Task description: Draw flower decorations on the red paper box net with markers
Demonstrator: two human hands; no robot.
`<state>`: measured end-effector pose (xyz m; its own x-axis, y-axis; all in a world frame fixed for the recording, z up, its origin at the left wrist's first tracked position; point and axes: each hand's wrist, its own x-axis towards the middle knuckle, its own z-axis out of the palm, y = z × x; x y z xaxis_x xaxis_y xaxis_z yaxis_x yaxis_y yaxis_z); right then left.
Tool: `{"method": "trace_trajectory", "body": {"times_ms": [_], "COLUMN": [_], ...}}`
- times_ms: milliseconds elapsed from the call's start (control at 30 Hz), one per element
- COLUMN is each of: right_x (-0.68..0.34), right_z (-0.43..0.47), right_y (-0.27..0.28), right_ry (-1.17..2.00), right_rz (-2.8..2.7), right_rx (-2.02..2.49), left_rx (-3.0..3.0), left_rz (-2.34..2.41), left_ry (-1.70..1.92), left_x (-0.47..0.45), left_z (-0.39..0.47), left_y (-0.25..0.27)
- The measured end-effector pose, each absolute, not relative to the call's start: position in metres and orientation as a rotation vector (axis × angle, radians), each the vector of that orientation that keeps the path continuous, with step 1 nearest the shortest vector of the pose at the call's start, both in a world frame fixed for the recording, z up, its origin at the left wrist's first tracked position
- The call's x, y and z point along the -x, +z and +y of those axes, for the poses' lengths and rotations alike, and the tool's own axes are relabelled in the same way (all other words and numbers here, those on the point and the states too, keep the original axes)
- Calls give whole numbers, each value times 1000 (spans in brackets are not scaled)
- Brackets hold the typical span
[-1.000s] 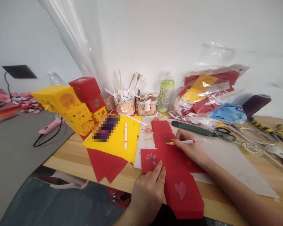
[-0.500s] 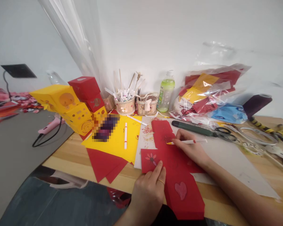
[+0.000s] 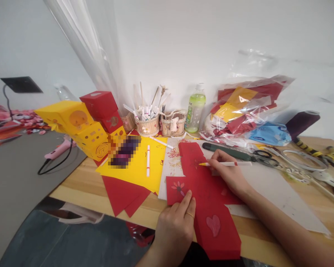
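A cross-shaped red paper cut-out (image 3: 206, 189) lies over a white board (image 3: 278, 200) and the table edge. It bears a drawn flower on its left flap, a pink heart on its lower panel and a faint flower on the upper part. My right hand (image 3: 229, 174) pinches a white marker (image 3: 228, 164) with a yellow tip, held nearly level, its tip at the faint upper flower; whether it touches the paper I cannot tell. My left hand (image 3: 176, 220) rests with extended fingers on the left flap and holds nothing; a ring is on one finger.
Yellow sheets (image 3: 139, 174) with a capped marker (image 3: 148, 161) lie left, beside yellow and red paper boxes (image 3: 78, 118). Behind stand a basket of markers (image 3: 148, 126), another basket (image 3: 173, 126) and a green bottle (image 3: 195, 109). A dark green cutter (image 3: 228, 151) and scissors (image 3: 267, 159) lie right.
My right hand has shifted slightly right and up with the marker, its tip moving a little the same way. My left hand stays in place on the flap.
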<state>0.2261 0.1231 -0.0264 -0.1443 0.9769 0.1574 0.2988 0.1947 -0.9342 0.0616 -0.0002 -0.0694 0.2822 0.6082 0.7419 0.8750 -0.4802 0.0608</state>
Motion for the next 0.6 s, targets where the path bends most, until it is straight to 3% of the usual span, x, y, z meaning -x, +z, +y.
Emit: {"method": "trace_trajectory", "body": {"times_ms": [600], "right_x": [-229], "right_z": [131], "right_y": [-24], "right_ry": [1064], "right_rz": [-1544], "right_rx": [1135], "left_rx": [2374], "left_rz": [-1289], "left_ry": [-1195], "left_x": [-52], "left_z": [-3], "left_y": [-58]}}
